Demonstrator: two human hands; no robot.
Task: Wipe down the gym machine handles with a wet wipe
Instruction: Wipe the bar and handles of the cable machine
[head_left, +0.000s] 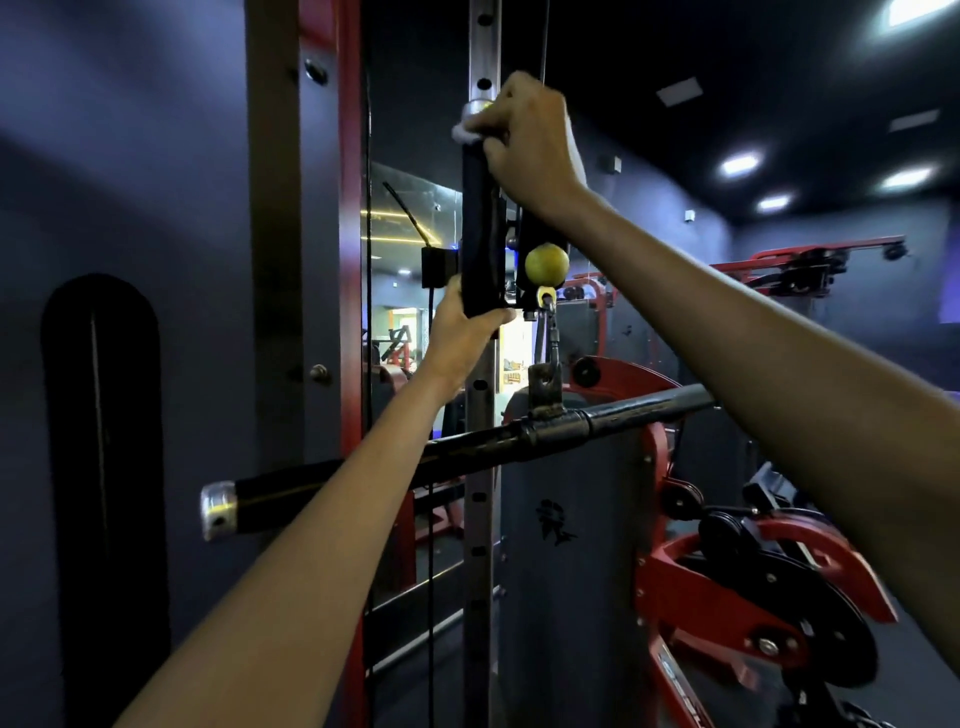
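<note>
Two bare forearms reach up from the lower corners of the frame toward the middle, where a vertical black handle (480, 228) hangs in front of a perforated steel upright (479, 467). Nearest the camera, crossing the lower centre, a long black bar (363, 475) with a silver end cap runs from centre left up to the right; it hangs by a link below the cable fitting and looks untouched for now. Above it, the left hand (462, 338) curls around the bottom end of the vertical handle, thumb wrapped across the front, steadying it. Higher, in the upper centre, the right hand (530, 140) is closed tight around the top of that handle, with a white wet wipe (465, 132) bunched under the fingers and only a small edge showing on the left. A yellowish ball stop (546, 264) sits just right of the handle, between the two hands. To do this step well, I would keep the lower grip firm so the handle cannot swing, wrap the wipe fully round the grip, and draw it down the whole length with a slight twist. Farther back, red machine frames (779, 597) fill the lower right under ceiling lights.
</note>
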